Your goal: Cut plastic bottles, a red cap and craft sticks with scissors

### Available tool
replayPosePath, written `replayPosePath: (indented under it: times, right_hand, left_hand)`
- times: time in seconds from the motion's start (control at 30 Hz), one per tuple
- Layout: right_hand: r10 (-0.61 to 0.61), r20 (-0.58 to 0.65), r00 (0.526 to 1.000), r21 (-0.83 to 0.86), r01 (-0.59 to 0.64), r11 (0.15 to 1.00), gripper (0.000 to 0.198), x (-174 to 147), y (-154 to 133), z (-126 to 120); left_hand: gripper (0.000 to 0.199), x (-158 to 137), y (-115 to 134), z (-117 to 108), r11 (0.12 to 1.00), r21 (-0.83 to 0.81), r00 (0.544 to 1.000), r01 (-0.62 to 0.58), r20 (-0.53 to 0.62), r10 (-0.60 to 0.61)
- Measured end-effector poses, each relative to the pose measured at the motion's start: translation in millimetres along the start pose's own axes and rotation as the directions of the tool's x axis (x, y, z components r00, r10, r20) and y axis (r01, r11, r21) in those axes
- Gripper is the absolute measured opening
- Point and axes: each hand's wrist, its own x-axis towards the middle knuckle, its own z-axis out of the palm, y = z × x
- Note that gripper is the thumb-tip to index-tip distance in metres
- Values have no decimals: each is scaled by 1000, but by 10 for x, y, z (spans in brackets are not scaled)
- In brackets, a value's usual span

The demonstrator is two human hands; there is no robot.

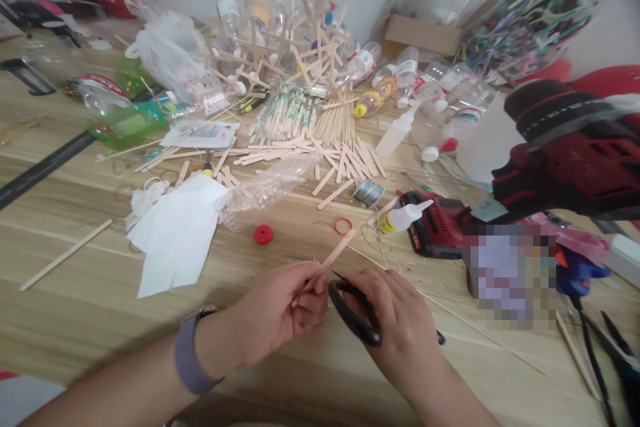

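My left hand (pixel 295 300) is closed around a flat wooden craft stick (pixel 340 247), which slants up to the right out of the fingers. Close beside it, my right hand (pixel 395 313) grips a pair of black-handled scissors (pixel 355 313). One dark loop of the scissors shows below the fingers, and the dark tip points at the stick near my left fingertips. Whether the blades touch the stick, I cannot tell. A red bottle cap (pixel 263 234) lies on the table beyond my hands, with a clear crushed plastic bottle (pixel 273 190) behind it.
Loose craft sticks (pixel 350 163) and thin bamboo skewers (pixel 335 121) spread across the table's middle. White paper (pixel 180 233) lies left. A glue bottle (pixel 403 217), thread spool (pixel 369 192) and red power drill (pixel 565 153) are at right. Plastic bottles (pixel 360 63) crowd the back.
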Motion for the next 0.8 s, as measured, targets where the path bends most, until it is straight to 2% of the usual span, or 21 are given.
replayPosePath:
  times: [0.1,0.17,0.4,0.57,0.67,0.8]
  right_hand:
    - [-18,13,1000,-19,18,1000,14,3,-14,-5]
    - [-21,23,1000,-34,21,999,15,-4,-20,4]
    - [-17,30,999,-69,19,997,16,-10,-30,15]
    - [-9,24,1000,-14,9,1000,18,-20,-22,16]
    - [57,10,998,88,-58,994,14,-46,-32,32]
    - [180,38,983,186,-184,965,10,-64,-73,8]
  left_hand:
    - [24,5,-19,1,987,-156,1000,27,-7,-28]
    - [23,10,-32,0,979,-199,1000,29,8,-28]
    - [23,25,-58,-11,980,-195,999,27,24,-23]
    - [37,27,-71,-39,997,-70,992,-39,115,47]
    - [41,12,-69,-57,990,77,981,-122,161,108]
    - [43,-37,4,-90,893,380,959,-243,230,163]
